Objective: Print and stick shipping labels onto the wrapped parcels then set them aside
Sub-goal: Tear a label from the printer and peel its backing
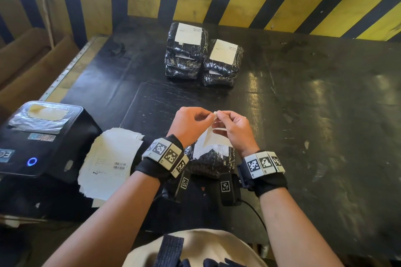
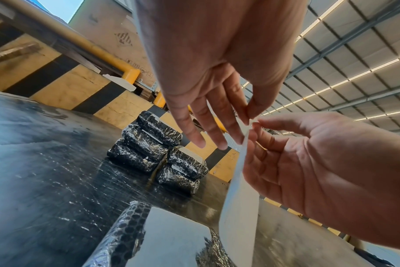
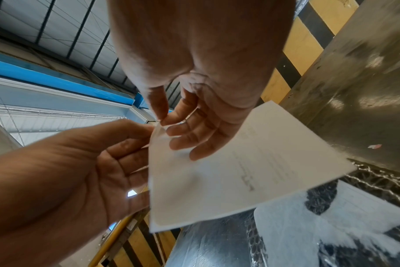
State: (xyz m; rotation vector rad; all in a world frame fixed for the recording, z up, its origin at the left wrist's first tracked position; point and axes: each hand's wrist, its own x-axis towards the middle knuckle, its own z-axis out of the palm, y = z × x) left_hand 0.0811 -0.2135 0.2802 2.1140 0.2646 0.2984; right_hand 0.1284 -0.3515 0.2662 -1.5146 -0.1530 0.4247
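Both hands raised above the parcel [image 1: 211, 158], left hand [image 1: 191, 124] and right hand [image 1: 235, 130] pinching one label [image 3: 228, 171] corner.

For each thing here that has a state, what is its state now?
Label: held up, one corner pinched by both hands, peel just starting.
Left hand: pinching the label corner.
Right hand: pinching the same corner.
Near parcel: lying under the hands.
Far parcels: stacked, top ones labelled.
Printer: light on.
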